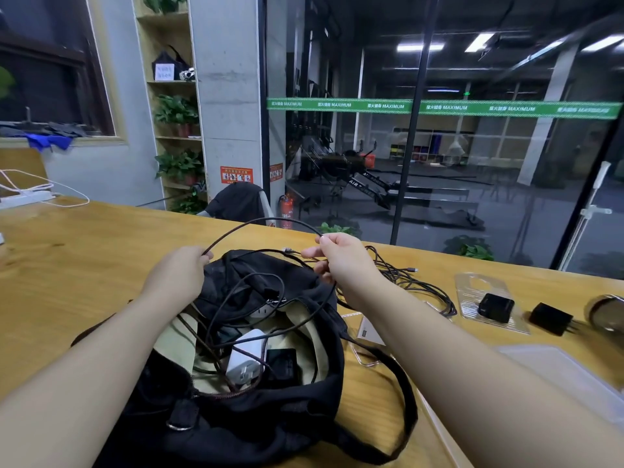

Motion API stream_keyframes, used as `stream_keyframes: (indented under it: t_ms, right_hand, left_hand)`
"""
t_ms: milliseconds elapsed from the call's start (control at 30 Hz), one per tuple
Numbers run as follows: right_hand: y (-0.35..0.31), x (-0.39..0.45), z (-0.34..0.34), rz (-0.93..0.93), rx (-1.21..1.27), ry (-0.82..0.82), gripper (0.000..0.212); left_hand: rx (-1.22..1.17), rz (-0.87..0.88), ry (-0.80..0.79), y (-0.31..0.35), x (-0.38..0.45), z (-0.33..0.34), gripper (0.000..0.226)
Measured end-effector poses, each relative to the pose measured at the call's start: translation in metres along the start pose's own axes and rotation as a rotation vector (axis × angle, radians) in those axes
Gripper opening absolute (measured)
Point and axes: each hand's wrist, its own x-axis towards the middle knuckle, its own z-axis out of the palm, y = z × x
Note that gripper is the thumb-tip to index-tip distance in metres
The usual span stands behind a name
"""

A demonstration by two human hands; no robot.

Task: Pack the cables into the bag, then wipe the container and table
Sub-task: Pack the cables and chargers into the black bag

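Observation:
A black bag lies open on the wooden table, showing a pale lining, a white charger, a black block and coiled cables inside. A black cable arcs above the bag between both hands. My left hand grips one end of the arc over the bag's far left rim. My right hand pinches the other end and holds further strands beneath. More black cable trails in loops on the table to the right of the bag.
Right of the bag lie a clear plastic tray with a black charger, another black plug, a round metal object and a clear container lid. A white power strip sits far left. Glass wall behind.

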Motion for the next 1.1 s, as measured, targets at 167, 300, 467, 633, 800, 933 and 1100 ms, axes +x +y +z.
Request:
stream_keyframes:
  t_ms: [167, 300, 467, 633, 800, 933, 1100]
  right_hand:
    - [0.003, -0.002, -0.002, -0.073, -0.096, 0.006, 0.012]
    - [0.005, -0.005, -0.003, -0.157, -0.147, -0.006, 0.015]
    - [0.0, -0.013, 0.004, -0.21, -0.107, -0.102, 0.017]
    - [-0.008, -0.026, 0.019, -0.249, -0.057, -0.234, 0.021]
    - [-0.008, -0.035, 0.025, -0.221, -0.116, -0.257, 0.018]
    - [-0.002, -0.038, 0.026, -0.153, -0.135, -0.226, 0.009]
    - [0.003, -0.039, 0.016, -0.232, -0.396, -0.166, 0.016]
  left_hand:
    - [-0.229, 0.091, 0.14, 0.022, -0.012, -0.017, 0.022]
    - [-0.555, 0.122, 0.128, 0.042, -0.014, -0.036, 0.021]
    - [-0.858, 0.14, 0.035, 0.076, -0.03, -0.053, 0.024]
    - [-1.065, 0.099, -0.155, 0.105, -0.05, -0.056, 0.017]
    - [-1.151, 0.094, -0.236, 0.104, -0.059, -0.048, 0.018]
    - [-0.918, 0.153, -0.196, 0.087, -0.056, -0.044, 0.01]
    - [0.069, 0.246, -0.099, 0.027, -0.029, -0.036, 0.008]
